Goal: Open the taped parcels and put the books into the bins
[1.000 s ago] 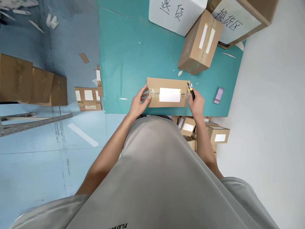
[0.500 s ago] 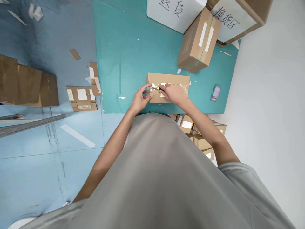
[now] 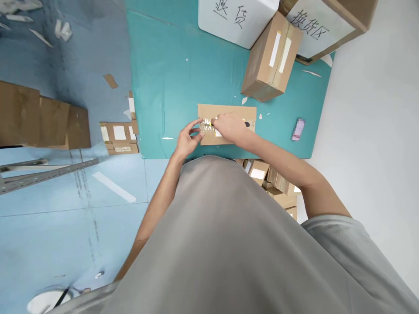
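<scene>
At the near edge of the desk, the right hand point(image 3: 231, 126) has its grip closed around a yellow-and-black utility knife point(image 3: 247, 124). The black butt sticks out to the right of the knuckles and a bit of yellow shows at the left, but the blade itself is hidden under the fingers. The knife lies flat on top of a cardboard box point(image 3: 229, 110), lined up with the strip of clear tape point(image 3: 206, 127) that runs down the middle of the lid. The box's long axis goes left to right across the person, parallel to the desk edge, so knife, seam and box all point the same way. The knife's front end is near the left end of the box, and most of the seam stretches away to the right beneath the hand. The left hand point(image 3: 186, 140) is right there too — thumb and forefinger narrowly closed on the box's left end where the tape is crinkled, just beside the knife's front end. Of the two hands it is nearer that end, while the right hand covers the middle. Further out on the teal desk point(image 3: 183, 74) a taller taped carton point(image 3: 270, 59) stands well apart behind. Beyond it stand a white box with handwriting point(image 3: 235, 19) and a handwritten sheet on a large carton point(image 3: 319, 26). Small labelled parcels point(image 3: 258, 172) sit under the desk edge.
</scene>
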`<state>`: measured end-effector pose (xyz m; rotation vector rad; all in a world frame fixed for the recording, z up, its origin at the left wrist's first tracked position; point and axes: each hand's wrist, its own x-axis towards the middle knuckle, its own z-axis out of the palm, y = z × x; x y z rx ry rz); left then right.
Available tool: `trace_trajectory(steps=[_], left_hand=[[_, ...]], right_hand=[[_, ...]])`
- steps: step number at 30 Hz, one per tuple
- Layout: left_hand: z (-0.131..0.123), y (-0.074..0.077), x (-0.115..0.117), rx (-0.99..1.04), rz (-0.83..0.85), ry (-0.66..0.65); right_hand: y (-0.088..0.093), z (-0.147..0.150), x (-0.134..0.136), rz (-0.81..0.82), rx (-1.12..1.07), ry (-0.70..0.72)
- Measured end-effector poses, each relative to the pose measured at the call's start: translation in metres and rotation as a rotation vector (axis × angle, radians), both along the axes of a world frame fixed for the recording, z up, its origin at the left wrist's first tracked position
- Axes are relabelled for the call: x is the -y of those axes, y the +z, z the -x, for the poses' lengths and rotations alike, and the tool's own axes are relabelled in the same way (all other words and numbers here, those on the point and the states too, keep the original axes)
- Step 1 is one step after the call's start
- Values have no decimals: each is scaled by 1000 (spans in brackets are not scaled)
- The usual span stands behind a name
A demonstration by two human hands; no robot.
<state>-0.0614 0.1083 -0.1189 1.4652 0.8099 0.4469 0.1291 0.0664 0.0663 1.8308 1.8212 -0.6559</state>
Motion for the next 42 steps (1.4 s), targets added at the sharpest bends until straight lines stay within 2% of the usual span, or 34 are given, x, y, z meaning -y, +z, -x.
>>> trace_trajectory(steps=[4, 10, 14, 16, 19, 21, 23, 28, 33, 39, 42], left_hand=[[3, 4, 2, -38, -12, 35], [2, 6, 7, -70, -36, 42], [-8, 12, 14, -112, -70, 28], [-18, 18, 17, -161, -146, 69], [-43, 27, 22, -249, -400, 148], [-61, 28, 25, -269, -553, 143], [-74, 25, 27, -272, -615, 109], [-86, 15, 30, -314, -629, 92], [-88, 17, 30, -391, -574, 41], [-88, 17, 28, -420, -520, -2], [-83, 13, 25, -394, -512, 3]], right_hand=[[2, -25, 17, 19, 28, -29], [6, -92, 75, 42, 109, -109], [7, -112, 100, 45, 74, -147], [7, -113, 102, 70, 70, -130], [4, -112, 101, 66, 58, -122], [0, -113, 103, 44, 37, -138], [-5, -116, 109, 15, 8, -161], [-9, -132, 138, 1, -14, -187], [-3, -158, 168, 95, 69, -174], [-5, -170, 182, 83, 76, -138], [-1, -180, 193, 52, 82, -173]])
